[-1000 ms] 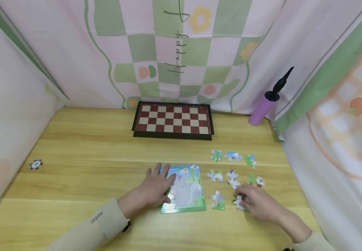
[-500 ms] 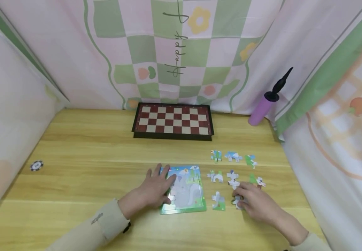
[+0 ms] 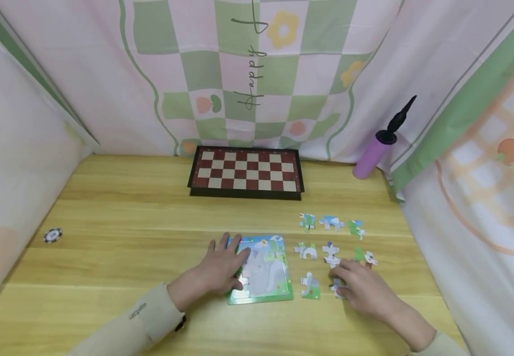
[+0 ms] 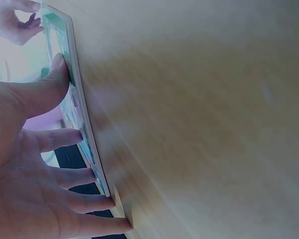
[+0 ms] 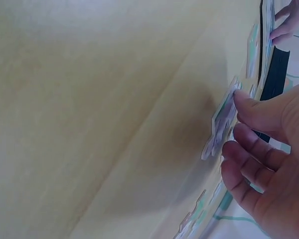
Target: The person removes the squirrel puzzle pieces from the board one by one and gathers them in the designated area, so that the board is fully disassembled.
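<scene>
My left hand (image 3: 218, 269) lies with fingers spread on the left side of a puzzle board (image 3: 265, 272) with a green and blue border. In the left wrist view its thumb and fingertips touch the board's edge (image 4: 82, 107). To the right of the board, my right hand (image 3: 363, 287) pinches a jigsaw piece (image 3: 338, 288) between thumb and fingers. In the right wrist view that piece (image 5: 223, 119) stands tilted, the thumb at its upper end; the far fingertips' contact is partly hidden. Beside it lies another jigsaw piece (image 3: 311, 286) in white and green.
Several more jigsaw pieces lie in rows beyond my right hand, among them a tree piece (image 3: 307, 221) and a green-brown piece (image 3: 365, 257). A folded chessboard (image 3: 245, 172) stands at the back, a purple hand pump (image 3: 370, 157) at back right, a poker chip (image 3: 53, 235) at far left.
My right hand has shifted slightly left and away from me, and the piece at its fingers has turned a little. My left hand and the board have stayed put.
</scene>
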Demonstrator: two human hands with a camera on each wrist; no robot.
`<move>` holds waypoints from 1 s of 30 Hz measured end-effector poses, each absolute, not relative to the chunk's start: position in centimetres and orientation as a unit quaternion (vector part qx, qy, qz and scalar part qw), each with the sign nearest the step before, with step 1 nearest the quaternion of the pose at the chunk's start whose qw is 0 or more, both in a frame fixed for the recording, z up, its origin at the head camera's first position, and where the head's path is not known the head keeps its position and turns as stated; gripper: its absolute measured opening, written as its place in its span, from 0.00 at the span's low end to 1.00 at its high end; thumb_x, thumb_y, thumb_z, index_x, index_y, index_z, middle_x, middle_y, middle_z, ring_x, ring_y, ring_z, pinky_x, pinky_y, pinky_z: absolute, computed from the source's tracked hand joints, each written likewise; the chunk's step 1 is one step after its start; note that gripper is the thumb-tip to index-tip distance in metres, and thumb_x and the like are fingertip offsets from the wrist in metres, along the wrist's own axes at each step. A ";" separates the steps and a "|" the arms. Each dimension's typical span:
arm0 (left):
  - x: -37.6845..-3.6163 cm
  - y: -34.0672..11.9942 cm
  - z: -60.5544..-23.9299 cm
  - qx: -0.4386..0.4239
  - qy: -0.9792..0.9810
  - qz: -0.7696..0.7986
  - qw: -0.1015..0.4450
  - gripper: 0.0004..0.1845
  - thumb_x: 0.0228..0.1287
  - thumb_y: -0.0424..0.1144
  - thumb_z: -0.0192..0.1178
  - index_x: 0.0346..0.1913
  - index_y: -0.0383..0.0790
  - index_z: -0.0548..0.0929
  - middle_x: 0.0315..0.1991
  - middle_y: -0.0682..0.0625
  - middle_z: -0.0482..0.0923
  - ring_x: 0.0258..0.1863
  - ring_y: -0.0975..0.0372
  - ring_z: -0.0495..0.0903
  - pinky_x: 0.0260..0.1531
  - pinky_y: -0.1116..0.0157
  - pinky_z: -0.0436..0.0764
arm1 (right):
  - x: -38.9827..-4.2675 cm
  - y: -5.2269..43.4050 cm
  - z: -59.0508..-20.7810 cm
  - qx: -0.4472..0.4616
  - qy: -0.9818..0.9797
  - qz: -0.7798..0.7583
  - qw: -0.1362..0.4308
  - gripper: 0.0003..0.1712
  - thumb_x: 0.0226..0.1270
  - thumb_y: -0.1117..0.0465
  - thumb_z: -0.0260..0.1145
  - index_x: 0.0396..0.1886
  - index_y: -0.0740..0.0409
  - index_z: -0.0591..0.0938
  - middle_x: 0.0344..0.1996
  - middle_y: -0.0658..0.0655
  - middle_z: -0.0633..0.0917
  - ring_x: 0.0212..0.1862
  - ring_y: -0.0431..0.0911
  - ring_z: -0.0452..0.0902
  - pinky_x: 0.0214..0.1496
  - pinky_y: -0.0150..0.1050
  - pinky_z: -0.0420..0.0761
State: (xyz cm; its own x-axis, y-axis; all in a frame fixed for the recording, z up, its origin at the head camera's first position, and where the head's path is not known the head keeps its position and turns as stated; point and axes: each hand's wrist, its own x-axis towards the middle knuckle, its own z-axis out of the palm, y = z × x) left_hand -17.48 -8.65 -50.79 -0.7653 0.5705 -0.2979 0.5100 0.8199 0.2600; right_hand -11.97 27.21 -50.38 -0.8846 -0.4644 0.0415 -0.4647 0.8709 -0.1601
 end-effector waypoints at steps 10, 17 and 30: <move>-17.5 -8.7 -50.9 0.291 0.936 0.080 0.181 0.47 0.63 0.57 0.70 0.80 0.47 0.62 0.84 0.36 0.49 0.82 0.32 0.49 0.76 0.28 0.58 | -12.4 26.7 -49.4 0.281 -0.957 0.071 0.003 0.17 0.53 0.66 0.80 0.44 0.53 0.89 0.37 0.47 0.86 0.37 0.40 0.83 0.39 0.36 0.88; -17.5 -9.0 -50.9 0.288 0.936 0.084 0.183 0.47 0.63 0.57 0.70 0.80 0.47 0.61 0.84 0.36 0.49 0.82 0.32 0.48 0.76 0.28 0.58 | -14.6 23.0 -47.1 0.336 -0.939 0.073 0.026 0.14 0.62 0.67 0.74 0.48 0.58 0.88 0.39 0.52 0.88 0.39 0.42 0.84 0.45 0.39 0.89; -17.5 -9.3 -51.0 0.294 0.938 0.084 0.163 0.47 0.63 0.59 0.69 0.80 0.49 0.63 0.84 0.38 0.51 0.82 0.34 0.52 0.76 0.30 0.61 | -16.2 13.1 -47.3 0.447 -0.890 0.044 -0.077 0.27 0.69 0.52 0.72 0.64 0.58 0.81 0.53 0.53 0.89 0.55 0.46 0.86 0.59 0.42 0.88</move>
State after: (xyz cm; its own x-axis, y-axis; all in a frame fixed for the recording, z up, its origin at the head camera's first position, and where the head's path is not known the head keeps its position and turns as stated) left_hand -17.54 -9.31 -51.04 -0.7733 0.5797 -0.2567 0.5249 0.8125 0.2535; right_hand -16.17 13.10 -47.32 -0.5885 -0.8027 -0.0967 -0.7891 0.5963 -0.1476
